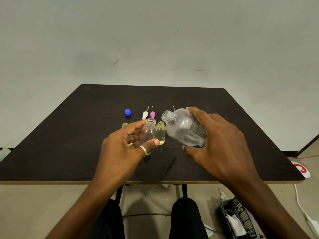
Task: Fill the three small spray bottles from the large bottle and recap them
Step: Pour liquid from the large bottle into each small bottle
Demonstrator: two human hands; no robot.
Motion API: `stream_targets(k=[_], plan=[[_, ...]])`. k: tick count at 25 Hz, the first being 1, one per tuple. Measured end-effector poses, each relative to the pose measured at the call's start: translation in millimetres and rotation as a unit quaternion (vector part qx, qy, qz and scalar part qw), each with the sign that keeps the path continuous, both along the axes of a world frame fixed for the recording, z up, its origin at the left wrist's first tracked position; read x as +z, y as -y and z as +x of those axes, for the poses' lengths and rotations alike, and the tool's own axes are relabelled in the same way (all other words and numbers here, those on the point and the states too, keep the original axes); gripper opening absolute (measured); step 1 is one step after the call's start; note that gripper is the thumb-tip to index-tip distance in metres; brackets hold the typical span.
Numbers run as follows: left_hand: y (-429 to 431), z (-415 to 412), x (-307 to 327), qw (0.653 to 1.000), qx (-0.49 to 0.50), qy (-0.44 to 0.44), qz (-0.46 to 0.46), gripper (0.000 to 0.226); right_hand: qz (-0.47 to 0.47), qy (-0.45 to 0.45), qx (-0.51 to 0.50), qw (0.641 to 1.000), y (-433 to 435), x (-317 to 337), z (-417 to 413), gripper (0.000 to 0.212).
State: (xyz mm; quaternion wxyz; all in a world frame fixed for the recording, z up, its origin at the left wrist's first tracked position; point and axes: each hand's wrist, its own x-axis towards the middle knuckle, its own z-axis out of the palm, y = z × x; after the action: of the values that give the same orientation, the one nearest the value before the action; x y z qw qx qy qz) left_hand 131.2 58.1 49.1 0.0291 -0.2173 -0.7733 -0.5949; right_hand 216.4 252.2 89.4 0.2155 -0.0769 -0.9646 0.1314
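Small clear bottle (149, 131), uncapped and seemingly empty, sits at the centre of the frame in the left hand (124, 149). The thumb crosses its front low down and the fingers curl round behind it; whether its base rests on the table (69, 135) or is lifted just off it cannot be told. Its long axis is close to upright. Just to its right and a little higher, the large bottle (184, 130) is wrapped in the right hand (215, 144), which grips the labelled body from the right. This bottle lies tilted, its open mouth pointing up and left and its base down and right. The two mouths are near but apart, the large one up and right of the small one. The pour therefore seems to turn on bringing the large mouth left and down over the narrow neck, then tipping further. A second small bottle (160, 133), holding yellowish liquid, stands open on the table between the two held bottles, just beside the clear one, and could be knocked. A third small bottle (124, 125) peeks out behind the left fingertips. Higher in the frame lie a white spray cap (145, 115), a pink spray cap (152, 114) and, to their left, a blue cap (127, 112).
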Motion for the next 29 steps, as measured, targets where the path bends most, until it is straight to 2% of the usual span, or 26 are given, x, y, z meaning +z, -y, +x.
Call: stream_targets(k=[9, 29], plan=[[4, 2, 6, 1.000, -0.016, -0.011, -0.019, 0.050, 0.045, -0.006, -0.014, 0.999, 7, -3, 0, 0.087], [6, -2, -4, 0.998, -0.018, -0.029, -0.047, 0.058, 0.102, -0.029, -0.033, 0.994, 1, -8, -3, 0.094]])
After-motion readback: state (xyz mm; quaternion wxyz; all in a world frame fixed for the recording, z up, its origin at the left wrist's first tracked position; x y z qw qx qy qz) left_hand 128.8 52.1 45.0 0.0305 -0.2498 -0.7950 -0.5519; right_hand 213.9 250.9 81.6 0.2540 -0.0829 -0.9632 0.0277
